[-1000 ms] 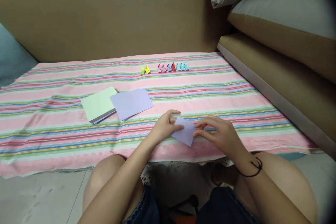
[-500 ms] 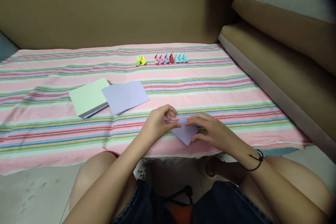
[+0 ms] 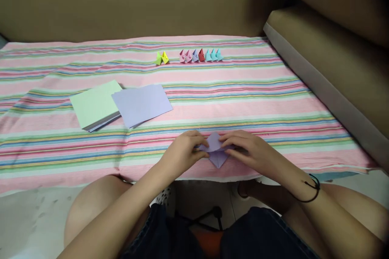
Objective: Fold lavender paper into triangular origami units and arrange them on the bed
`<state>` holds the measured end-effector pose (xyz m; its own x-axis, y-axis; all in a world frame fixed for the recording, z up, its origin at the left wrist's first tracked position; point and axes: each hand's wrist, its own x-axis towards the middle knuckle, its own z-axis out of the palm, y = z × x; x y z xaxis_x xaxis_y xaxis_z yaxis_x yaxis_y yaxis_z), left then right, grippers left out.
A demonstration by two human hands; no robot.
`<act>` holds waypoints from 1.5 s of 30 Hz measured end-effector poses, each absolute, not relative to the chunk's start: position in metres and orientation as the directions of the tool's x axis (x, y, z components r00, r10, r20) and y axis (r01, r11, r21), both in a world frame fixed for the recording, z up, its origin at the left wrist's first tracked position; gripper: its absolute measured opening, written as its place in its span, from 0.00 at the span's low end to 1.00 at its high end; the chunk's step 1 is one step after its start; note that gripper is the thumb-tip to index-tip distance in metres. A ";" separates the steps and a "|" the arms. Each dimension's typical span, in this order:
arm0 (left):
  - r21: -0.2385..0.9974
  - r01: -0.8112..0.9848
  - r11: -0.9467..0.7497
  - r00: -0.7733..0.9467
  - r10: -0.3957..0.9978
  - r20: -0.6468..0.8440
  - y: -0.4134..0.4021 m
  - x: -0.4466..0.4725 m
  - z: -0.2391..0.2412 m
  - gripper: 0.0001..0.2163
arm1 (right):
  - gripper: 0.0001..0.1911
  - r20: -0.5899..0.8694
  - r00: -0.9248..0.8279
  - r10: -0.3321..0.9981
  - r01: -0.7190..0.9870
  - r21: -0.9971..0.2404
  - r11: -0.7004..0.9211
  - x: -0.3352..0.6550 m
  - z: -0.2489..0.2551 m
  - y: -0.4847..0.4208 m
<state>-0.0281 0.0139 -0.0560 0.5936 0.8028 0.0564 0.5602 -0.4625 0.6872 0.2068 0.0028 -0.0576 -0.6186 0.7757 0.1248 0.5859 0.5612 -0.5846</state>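
Observation:
A lilac sheet of folding paper (image 3: 219, 159) lies near the cloth's front edge, with a flap lifted across its upper part and a point toward me. My left hand (image 3: 184, 148) pinches its left corner between thumb and fingers. On the other side, my right hand (image 3: 249, 147) holds the right part, its fingertips on the raised flap and thumb below. Fingers cover both side corners of the paper. Up and to the left lie a few flat lilac sheets (image 3: 142, 105), overlapping a stack of paper with a light green sheet (image 3: 95, 104) on top.
Small folded paper pieces stand at the back: a yellow-green pair (image 3: 162, 58) and a row of several, including a red one (image 3: 201, 55). Striped cloth (image 3: 243, 89) covers the surface. Brown cushions (image 3: 331, 68) border the right side, a brown backrest (image 3: 136, 0) the far side.
Both hands have closed on the paper's sides, and a flap of it now stands raised where it lay flat. The camera view has tipped slightly downward.

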 end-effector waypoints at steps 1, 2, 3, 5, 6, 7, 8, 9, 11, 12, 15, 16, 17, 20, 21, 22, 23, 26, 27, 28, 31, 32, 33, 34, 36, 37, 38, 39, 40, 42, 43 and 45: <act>0.700 0.560 -0.443 0.583 0.811 0.047 0.015 -0.028 -0.058 0.09 | 0.08 0.124 -0.602 0.789 0.590 -0.596 0.545 0.206 -0.057 0.002; 0.713 0.557 -0.426 0.574 0.818 0.041 0.016 -0.027 -0.059 0.06 | 0.08 0.123 -0.579 0.806 0.597 -0.609 0.522 0.205 -0.056 0.002; 0.725 0.553 -0.411 0.564 0.825 0.038 0.017 -0.026 -0.059 0.05 | 0.07 0.117 -0.552 0.825 0.604 -0.626 0.493 0.203 -0.056 0.001; 0.740 0.546 -0.393 0.549 0.835 0.038 0.019 -0.025 -0.059 0.05 | 0.07 0.097 -0.480 0.872 0.614 -0.673 0.413 0.199 -0.056 0.000; 0.740 0.549 -0.389 0.544 0.838 0.037 0.019 -0.024 -0.058 0.06 | 0.08 0.083 -0.435 0.897 0.617 -0.698 0.364 0.197 -0.056 -0.001; 0.734 0.559 -0.386 0.540 0.841 0.031 0.019 -0.023 -0.057 0.06 | 0.08 0.067 -0.387 0.920 0.620 -0.720 0.313 0.194 -0.056 -0.002; 0.723 0.574 -0.385 0.535 0.844 0.024 0.018 -0.023 -0.056 0.06 | 0.09 0.049 -0.340 0.939 0.623 -0.736 0.264 0.191 -0.056 -0.002; 0.707 0.594 -0.383 0.525 0.851 0.020 0.017 -0.021 -0.056 0.06 | 0.09 0.031 -0.297 0.954 0.629 -0.746 0.220 0.188 -0.057 -0.003; 0.656 0.649 -0.386 0.479 0.877 0.042 0.012 -0.018 -0.055 0.06 | 0.08 0.007 -0.233 0.972 0.643 -0.749 0.160 0.183 -0.058 -0.004; 0.614 0.682 -0.399 0.450 0.890 0.079 0.009 -0.016 -0.055 0.08 | 0.07 0.003 -0.210 0.978 0.650 -0.747 0.142 0.181 -0.059 -0.004; 0.379 0.745 -0.550 0.487 0.835 0.255 -0.006 -0.007 -0.058 0.11 | 0.06 0.009 -0.167 0.986 0.650 -0.751 0.117 0.176 -0.062 -0.003; 0.294 0.706 -0.644 0.571 0.763 0.303 -0.012 -0.004 -0.059 0.11 | 0.06 0.013 -0.161 0.987 0.649 -0.752 0.116 0.175 -0.063 -0.003; 0.225 0.682 -0.696 0.621 0.713 0.326 -0.018 0.000 -0.062 0.12 | 0.06 0.018 -0.156 0.988 0.650 -0.751 0.116 0.174 -0.064 -0.003; 0.093 0.704 -0.704 0.647 0.690 0.324 -0.034 0.008 -0.070 0.19 | 0.06 0.039 -0.131 0.991 0.675 -0.729 0.118 0.172 -0.066 -0.004; 0.063 0.714 -0.697 0.648 0.692 0.319 -0.037 0.010 -0.072 0.21 | 0.07 0.053 -0.122 0.991 0.686 -0.717 0.123 0.171 -0.066 -0.004; 0.037 0.725 -0.688 0.646 0.697 0.310 -0.040 0.012 -0.075 0.22 | 0.07 0.070 -0.118 0.991 0.696 -0.705 0.133 0.170 -0.067 -0.005; 0.018 0.734 -0.678 0.643 0.704 0.301 -0.043 0.014 -0.077 0.23 | 0.08 0.091 -0.118 0.989 0.704 -0.694 0.148 0.170 -0.067 -0.005; -0.009 0.756 -0.654 0.626 0.719 0.303 -0.046 0.016 -0.080 0.23 | 0.11 0.177 -0.156 0.972 0.731 -0.641 0.234 0.171 -0.068 -0.009; -0.011 0.760 -0.650 0.621 0.720 0.309 -0.047 0.016 -0.080 0.23 | 0.11 0.206 -0.183 0.961 0.740 -0.615 0.273 0.172 -0.068 -0.011; -0.013 0.762 -0.647 0.617 0.721 0.314 -0.048 0.016 -0.080 0.23 | 0.12 0.228 -0.215 0.950 0.749 -0.586 0.310 0.174 -0.069 -0.013; -0.014 0.764 -0.645 0.618 0.725 0.303 -0.048 0.016 -0.079 0.22 | 0.14 0.250 -0.284 0.926 0.775 -0.509 0.375 0.178 -0.070 -0.018; -0.010 0.763 -0.647 0.620 0.727 0.295 -0.048 0.016 -0.079 0.22 | 0.15 0.244 -0.294 0.924 0.783 -0.493 0.380 0.179 -0.071 -0.020; -0.005 0.762 -0.648 0.621 0.728 0.292 -0.047 0.016 -0.079 0.21 | 0.16 0.237 -0.303 0.923 0.789 -0.481 0.382 0.180 -0.072 -0.021; 0.002 0.761 -0.648 0.620 0.729 0.290 -0.047 0.016 -0.079 0.21 | 0.17 0.233 -0.310 0.922 0.793 -0.472 0.386 0.181 -0.072 -0.021; 0.019 0.762 -0.647 0.616 0.735 0.284 -0.045 0.016 -0.078 0.21 | 0.18 0.230 -0.320 0.919 0.795 -0.462 0.393 0.181 -0.073 -0.022; 0.027 0.763 -0.646 0.613 0.737 0.284 -0.044 0.016 -0.078 0.20 | 0.19 0.231 -0.322 0.918 0.796 -0.459 0.395 0.181 -0.073 -0.021; 0.034 0.764 -0.645 0.611 0.738 0.285 -0.044 0.016 -0.077 0.20 | 0.19 0.229 -0.322 0.919 0.796 -0.459 0.393 0.181 -0.073 -0.021; 0.038 0.764 -0.644 0.609 0.739 0.289 -0.043 0.016 -0.077 0.20 | 0.19 0.225 -0.320 0.920 0.797 -0.460 0.390 0.181 -0.073 -0.021; 0.042 0.763 -0.645 0.608 0.738 0.293 -0.042 0.016 -0.077 0.20 | 0.19 0.219 -0.319 0.922 0.798 -0.462 0.386 0.181 -0.073 -0.020; 0.046 0.758 -0.651 0.611 0.733 0.299 -0.041 0.015 -0.077 0.19 | 0.20 0.210 -0.318 0.924 0.799 -0.465 0.381 0.181 -0.072 -0.019; 0.049 0.754 -0.655 0.615 0.730 0.298 -0.040 0.015 -0.077 0.19 | 0.20 0.210 -0.317 0.925 0.799 -0.467 0.380 0.180 -0.072 -0.019; 0.056 0.745 -0.664 0.623 0.724 0.298 -0.040 0.014 -0.078 0.19 | 0.20 0.214 -0.316 0.924 0.797 -0.468 0.381 0.180 -0.072 -0.019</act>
